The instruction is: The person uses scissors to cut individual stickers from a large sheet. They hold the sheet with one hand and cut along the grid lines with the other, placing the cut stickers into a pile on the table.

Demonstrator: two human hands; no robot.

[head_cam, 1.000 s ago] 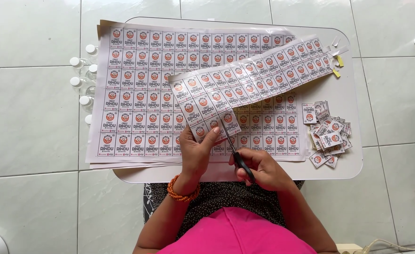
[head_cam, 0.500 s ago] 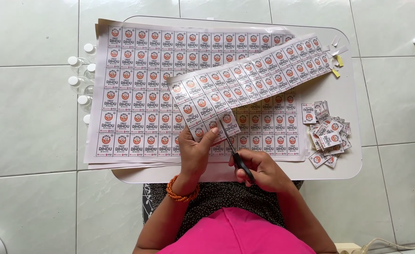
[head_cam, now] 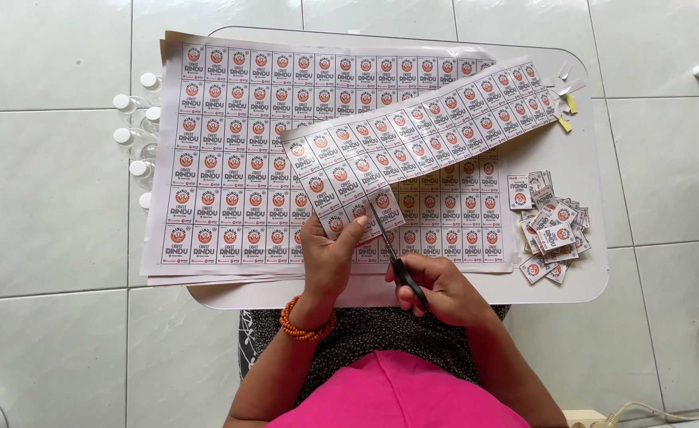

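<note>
The fingers (head_cam: pixel 341 235) of the left hand (head_cam: pixel 329 261) are pinched shut on the near end of a long white paper strip of small printed labels (head_cam: pixel 420 135), thumb on top and the rest curled under, while the right hand (head_cam: pixel 440 289) is closed around the black handles of a pair of scissors (head_cam: pixel 393 254) whose blades point up into the strip's lower edge beside the left thumb. The strip runs from that pinch diagonally up and away to the right, lying over a full white sheet of the same labels (head_cam: pixel 230 158) spread on the white rounded desk (head_cam: pixel 587 143). The paper looks very light and thin, limp along its length, so the far end rests on the sheet rather than standing free; it probably creases or tears easily and slides readily over the sheet below. Holding it close to the cut line, as the left hand does, seems the sound place, keeping the paper taut at the blades. A loose heap of cut label squares (head_cam: pixel 551 230) lies at the desk's right, and small clear bottles with white caps (head_cam: pixel 135 135) sit on the tiled floor at the left.
</note>
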